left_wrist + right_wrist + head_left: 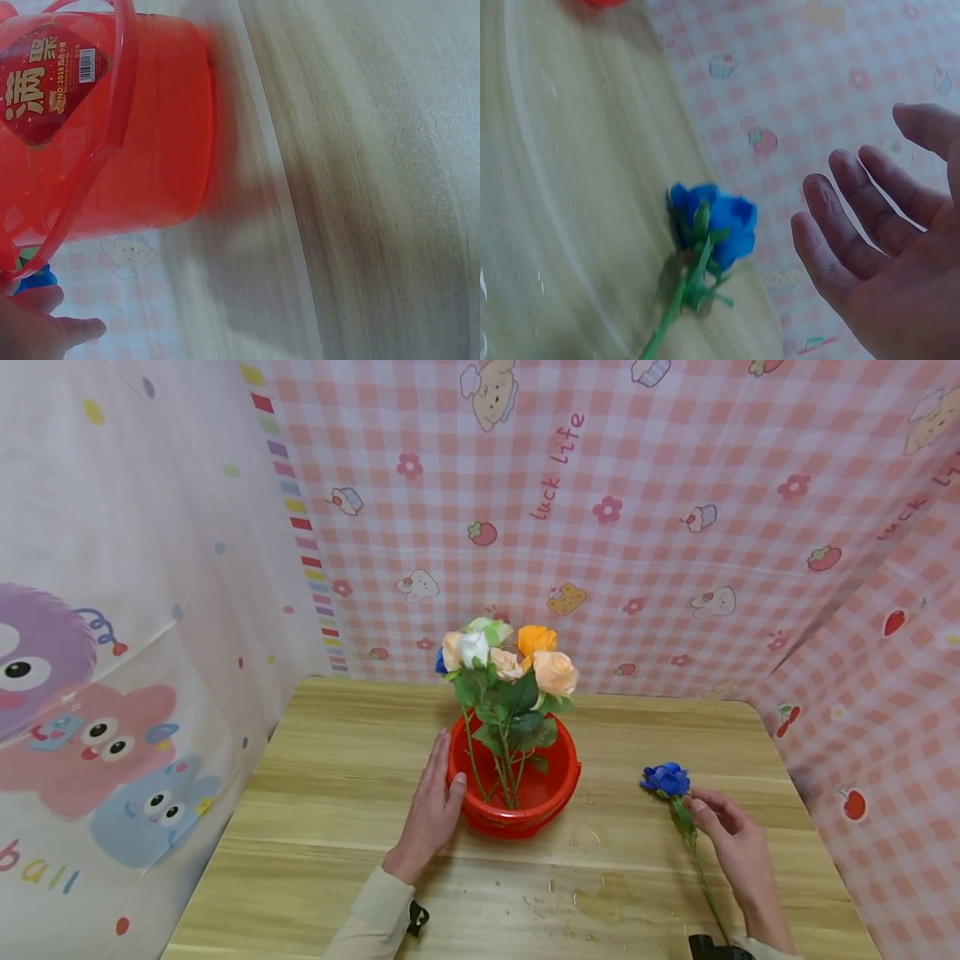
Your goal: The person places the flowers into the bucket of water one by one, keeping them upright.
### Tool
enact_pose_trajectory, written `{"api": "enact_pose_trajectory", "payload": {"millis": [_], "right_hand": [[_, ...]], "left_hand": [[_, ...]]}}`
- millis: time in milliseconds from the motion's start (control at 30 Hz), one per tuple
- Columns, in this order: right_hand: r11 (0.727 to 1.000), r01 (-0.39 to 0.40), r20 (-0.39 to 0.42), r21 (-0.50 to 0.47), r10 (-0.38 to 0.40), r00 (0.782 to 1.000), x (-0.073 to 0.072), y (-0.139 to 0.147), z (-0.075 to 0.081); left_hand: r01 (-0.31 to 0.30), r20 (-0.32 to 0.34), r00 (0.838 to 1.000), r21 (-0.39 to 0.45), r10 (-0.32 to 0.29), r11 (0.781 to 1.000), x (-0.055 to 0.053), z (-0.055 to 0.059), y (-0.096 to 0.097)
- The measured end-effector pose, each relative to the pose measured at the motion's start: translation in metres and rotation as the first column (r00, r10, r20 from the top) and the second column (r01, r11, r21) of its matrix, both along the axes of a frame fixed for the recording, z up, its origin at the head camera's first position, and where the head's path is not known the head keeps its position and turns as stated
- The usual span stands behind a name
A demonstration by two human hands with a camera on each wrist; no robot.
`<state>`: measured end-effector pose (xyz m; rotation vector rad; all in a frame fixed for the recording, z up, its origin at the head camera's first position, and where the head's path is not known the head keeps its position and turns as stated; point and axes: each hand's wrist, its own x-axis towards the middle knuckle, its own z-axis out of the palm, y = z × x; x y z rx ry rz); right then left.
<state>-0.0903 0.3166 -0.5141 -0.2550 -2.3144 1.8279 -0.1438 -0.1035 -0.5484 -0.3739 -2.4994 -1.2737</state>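
Observation:
A red plastic bucket (517,822) stands on the table and holds several long-stemmed flowers (510,693), peach, white, orange and green, with a bit of blue at the left. Against the bucket's left side rests my left hand (431,810), fingers straight and thumb at the rim. To the right lies a single blue flower (666,779) with a green stem. Beside its bloom is my right hand (731,839); the right wrist view shows those fingers (855,217) spread loosely, apart from the blue flower (720,225), with nothing in them.
Water drops and a small puddle (603,897) wet the wooden table (337,793) in front of the bucket. A pink checked cloth (660,468) hangs behind and at the right, a white patterned sheet (187,485) at the left. The bucket's handle (112,112) hangs along its side.

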Motion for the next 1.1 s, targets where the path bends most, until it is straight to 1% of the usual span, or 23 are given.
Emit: {"api": "enact_pose_trajectory", "payload": {"millis": [67, 133, 367, 467, 567, 733, 967, 1100], "right_hand": [[0.999, -0.005, 0.008, -0.037, 0.005, 1.000, 0.001, 0.007, -0.004], [0.999, -0.006, 0.014, -0.042, 0.006, 1.000, 0.002, 0.012, -0.008], [0.999, -0.022, 0.054, -0.040, 0.024, 0.998, 0.009, 0.026, -0.022], [0.999, -0.019, 0.071, -0.036, 0.021, 0.997, 0.012, 0.030, -0.028], [0.999, -0.025, 0.112, -0.033, 0.029, 0.993, 0.016, 0.036, -0.033], [0.998, -0.052, 0.196, -0.024, 0.056, 0.979, 0.024, 0.044, -0.040], [0.995, -0.061, 0.301, 0.074, 0.036, 0.953, 0.033, 0.049, -0.050], [0.995, -0.076, 0.334, 0.066, 0.050, 0.941, 0.037, 0.049, -0.054]], "left_hand": [[-0.002, 0.000, 1.000, 0.000, 0.002, 1.000, 0.000, 0.000, 0.000], [-0.004, 0.006, 1.000, -0.001, 0.004, 1.000, 0.000, 0.000, 0.000], [-0.004, 0.048, 0.999, 0.002, 0.004, 1.000, -0.001, 0.001, -0.001], [-0.004, 0.052, 0.999, 0.002, 0.004, 1.000, -0.001, 0.001, 0.000], [-0.003, 0.052, 0.999, 0.005, 0.003, 1.000, 0.000, 0.001, 0.000], [-0.002, 0.048, 0.999, 0.007, 0.002, 1.000, 0.000, 0.001, 0.000], [-0.003, 0.028, 1.000, 0.003, 0.003, 1.000, 0.000, 0.000, 0.000], [0.000, 0.030, 1.000, 0.003, 0.000, 1.000, 0.001, 0.001, 0.001]]}}
